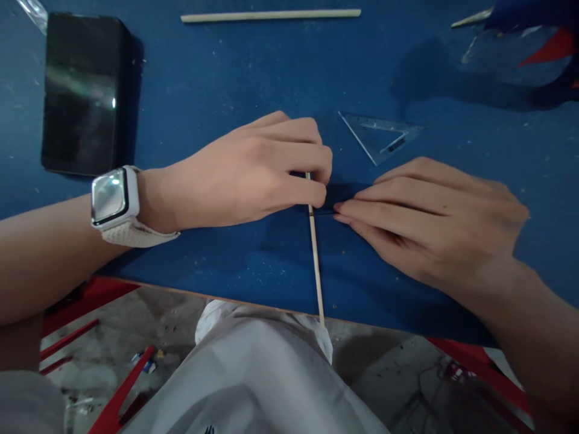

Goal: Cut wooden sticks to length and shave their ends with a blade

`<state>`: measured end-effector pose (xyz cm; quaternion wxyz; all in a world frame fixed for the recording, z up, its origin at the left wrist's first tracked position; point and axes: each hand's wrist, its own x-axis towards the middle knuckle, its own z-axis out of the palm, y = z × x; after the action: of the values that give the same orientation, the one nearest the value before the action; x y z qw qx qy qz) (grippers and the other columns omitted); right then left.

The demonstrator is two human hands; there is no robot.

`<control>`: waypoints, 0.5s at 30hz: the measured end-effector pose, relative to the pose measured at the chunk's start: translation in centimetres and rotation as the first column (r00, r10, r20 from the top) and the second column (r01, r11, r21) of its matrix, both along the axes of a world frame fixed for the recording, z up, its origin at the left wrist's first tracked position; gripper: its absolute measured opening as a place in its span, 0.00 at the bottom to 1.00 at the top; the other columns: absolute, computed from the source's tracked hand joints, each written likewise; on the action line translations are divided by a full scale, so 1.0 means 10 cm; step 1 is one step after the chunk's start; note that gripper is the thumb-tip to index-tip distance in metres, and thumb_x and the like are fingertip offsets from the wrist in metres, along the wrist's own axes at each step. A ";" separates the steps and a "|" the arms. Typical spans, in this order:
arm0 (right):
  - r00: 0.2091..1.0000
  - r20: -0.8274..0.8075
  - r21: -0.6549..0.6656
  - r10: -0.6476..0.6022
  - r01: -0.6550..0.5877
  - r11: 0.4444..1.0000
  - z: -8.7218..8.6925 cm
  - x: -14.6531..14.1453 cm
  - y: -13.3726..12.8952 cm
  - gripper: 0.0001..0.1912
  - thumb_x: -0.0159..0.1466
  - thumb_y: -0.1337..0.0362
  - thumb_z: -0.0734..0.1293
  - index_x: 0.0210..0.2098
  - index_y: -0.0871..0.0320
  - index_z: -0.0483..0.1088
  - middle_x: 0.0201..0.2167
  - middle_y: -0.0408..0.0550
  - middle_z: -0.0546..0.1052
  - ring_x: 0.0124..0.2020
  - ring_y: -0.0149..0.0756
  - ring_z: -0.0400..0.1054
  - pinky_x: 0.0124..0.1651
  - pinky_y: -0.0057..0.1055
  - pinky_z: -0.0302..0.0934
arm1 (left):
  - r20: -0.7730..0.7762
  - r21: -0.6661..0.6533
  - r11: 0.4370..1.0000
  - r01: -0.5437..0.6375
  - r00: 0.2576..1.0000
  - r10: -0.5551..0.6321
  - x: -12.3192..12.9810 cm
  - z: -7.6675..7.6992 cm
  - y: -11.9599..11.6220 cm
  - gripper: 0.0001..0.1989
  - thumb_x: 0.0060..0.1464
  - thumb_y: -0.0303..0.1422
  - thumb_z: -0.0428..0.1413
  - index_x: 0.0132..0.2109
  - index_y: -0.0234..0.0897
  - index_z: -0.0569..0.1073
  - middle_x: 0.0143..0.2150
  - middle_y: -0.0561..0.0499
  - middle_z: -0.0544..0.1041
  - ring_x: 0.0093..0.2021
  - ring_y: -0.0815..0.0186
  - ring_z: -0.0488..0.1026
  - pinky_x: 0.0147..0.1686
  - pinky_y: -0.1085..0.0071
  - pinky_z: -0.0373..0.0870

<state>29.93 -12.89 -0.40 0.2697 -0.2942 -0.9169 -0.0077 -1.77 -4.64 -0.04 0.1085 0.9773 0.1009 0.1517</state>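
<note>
My left hand (271, 163), with a watch on its wrist, is closed around the upper part of a thin wooden stick (316, 265). The stick lies roughly upright in view, and its lower end reaches past the table's front edge. Just below my left fingers, a narrow dark band circles the stick. From there a thin dark thread (323, 213) runs right to the fingertips of my right hand (434, 223), which pinch it. Whether it is thread or fine wire I cannot tell. The stick's upper end is partly hidden under my left fingers.
On the blue table (217, 265), a second wooden stick (271, 16) lies at the back. A clear triangular set square (371, 150) rests beyond my right hand. A black phone-like slab (81, 93) sits at left, and a pointed tool with blue and red parts (547, 51) at far right.
</note>
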 end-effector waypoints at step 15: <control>0.999 -0.053 0.054 -0.006 0.009 0.998 -0.15 -0.24 -0.03 0.09 0.80 0.75 0.79 0.51 0.53 0.89 0.41 0.43 0.92 0.40 0.42 0.85 0.40 0.42 0.77 | 0.013 0.039 0.997 0.072 0.997 -0.073 0.03 0.03 0.05 0.26 0.95 0.30 0.48 0.52 0.38 0.91 0.56 0.44 0.95 0.64 0.48 0.89 0.57 0.52 0.82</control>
<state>27.52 -13.23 -1.93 0.3016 -0.2903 -0.9078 -0.0259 -1.44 -4.16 0.24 0.0958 0.9811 0.0616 0.1567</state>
